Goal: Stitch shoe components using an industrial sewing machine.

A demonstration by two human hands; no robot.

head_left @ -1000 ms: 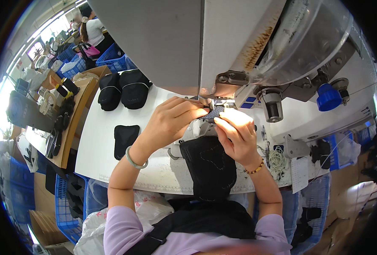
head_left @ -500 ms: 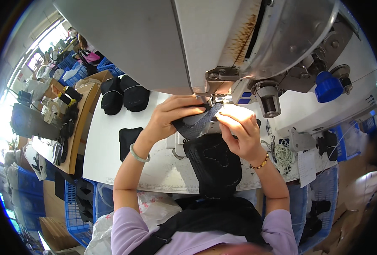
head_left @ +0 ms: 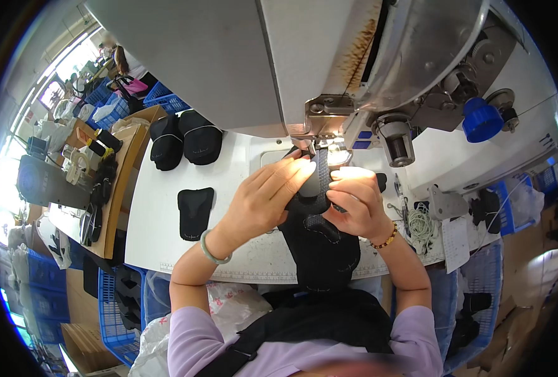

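Fingers of the left hand (head_left: 263, 193) lie nearly straight and side by side on a dark-grey and black fabric piece with a curved, textured strip (head_left: 322, 173); its thumb is not clear, so whether it grips from beneath I cannot tell. The right hand (head_left: 360, 202) is bent and pinched onto the right edge of the same piece, thumb below the fingertips. The two hands are apart, with the piece between them, its far end at the lit metal presser foot (head_left: 320, 144) of a large light-grey sewing machine (head_left: 184, 63).

On the left wrist sits a smooth pale-green bangle (head_left: 215, 249), on the right a dark and gold beaded bracelet (head_left: 386, 237).

Just nearer the body, a black padded fabric form with light outline stitching (head_left: 321, 261) lies over the front edge of the white worktable (head_left: 247, 264). Further left rests a single flat black fabric piece (head_left: 195, 213), and behind it two bundles of black fabric pieces (head_left: 201, 139), each circled by a pale band.

Right of the hands are a loose coil of off-white cord (head_left: 422, 227) and a white paper sheet (head_left: 456, 245). Above them hangs a round blue plastic knob (head_left: 482, 120). Below the table's left side stands a blue plastic basket (head_left: 120, 314) holding dark pieces.
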